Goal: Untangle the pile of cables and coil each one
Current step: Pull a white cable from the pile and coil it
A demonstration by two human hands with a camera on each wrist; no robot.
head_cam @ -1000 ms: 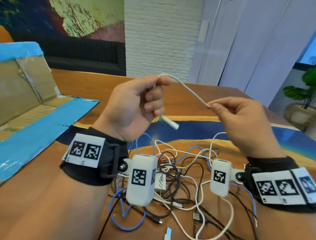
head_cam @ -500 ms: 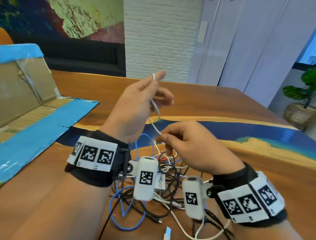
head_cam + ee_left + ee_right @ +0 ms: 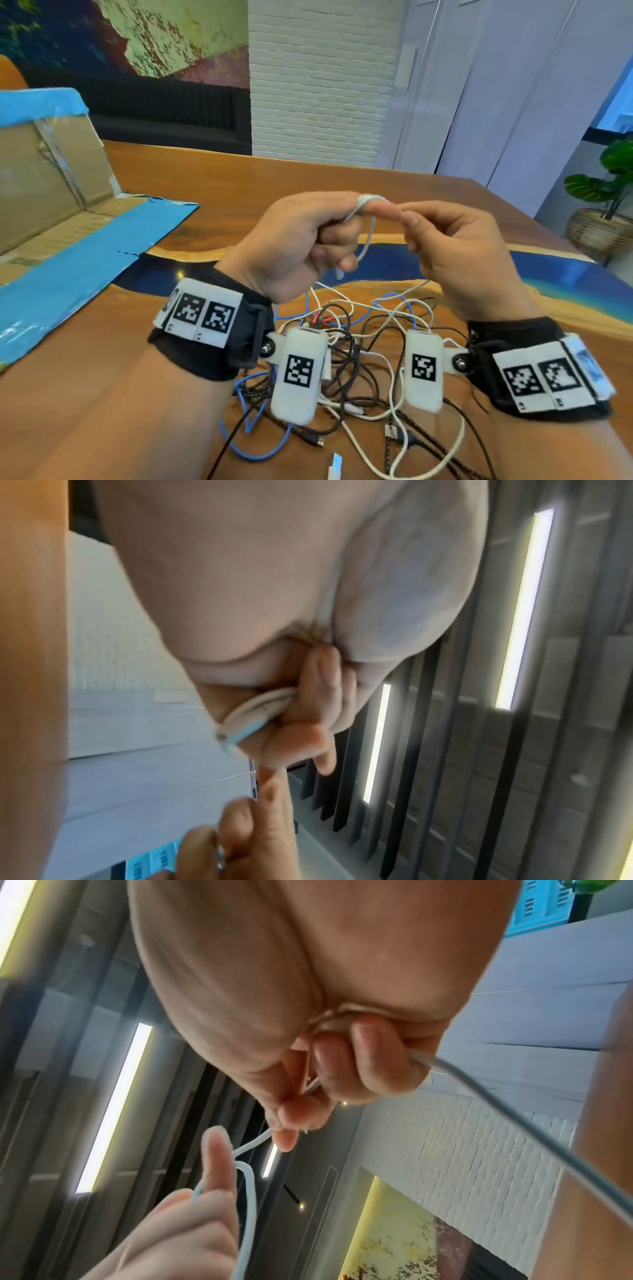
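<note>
My left hand (image 3: 329,233) is raised above the table with a thin white cable (image 3: 368,236) looped over its index finger; the other fingers curl on the strands, as the left wrist view shows (image 3: 260,707). My right hand (image 3: 442,240) meets it fingertip to fingertip and pinches the same white cable (image 3: 253,1144), which runs through its curled fingers and trails down to the pile. A tangle of white, blue, black and braided cables (image 3: 363,346) lies on the table below both wrists.
The wooden table (image 3: 239,181) has a blue-and-gold resin band. An opened cardboard box with blue tape (image 3: 58,226) lies at the left. A white connector (image 3: 335,467) pokes up at the front edge. A potted plant (image 3: 603,202) stands at the far right.
My right hand rose from just above the pile to meet the left fingertips, bringing the white cable with it. The cable now wraps over the left index finger.
</note>
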